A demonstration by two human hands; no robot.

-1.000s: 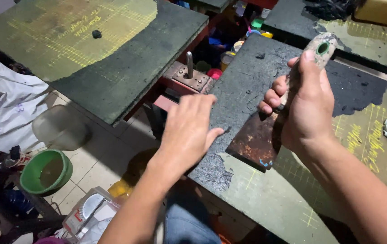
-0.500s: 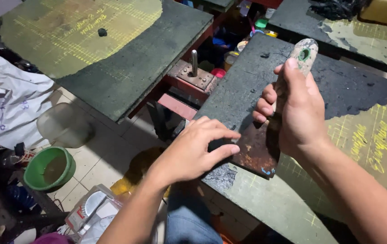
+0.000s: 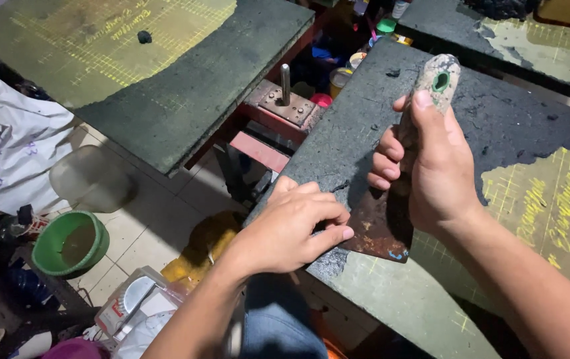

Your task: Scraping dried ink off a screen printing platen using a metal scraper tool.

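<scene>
My right hand [image 3: 434, 169] grips the worn grey handle of a wide scraper [image 3: 439, 78], whose rusty flat blade [image 3: 378, 233] lies on a work board [image 3: 498, 126] coated in dark grey paste. My left hand [image 3: 291, 226] rests at the board's near left edge, its fingertips curled against the blade's left side. Yellow grid lines and writing show where the board is bare of paste.
A second paste-coated board [image 3: 185, 86] lies at the left, with a red metal bracket and upright pin [image 3: 285, 83] between the two. On the tiled floor sit a green bowl [image 3: 69, 242], a clear plastic container [image 3: 92, 178] and white cloth [image 3: 5, 143].
My left hand has slid right along the board's edge and curled its fingers onto the blade. My right hand has tilted the scraper handle a little more upright.
</scene>
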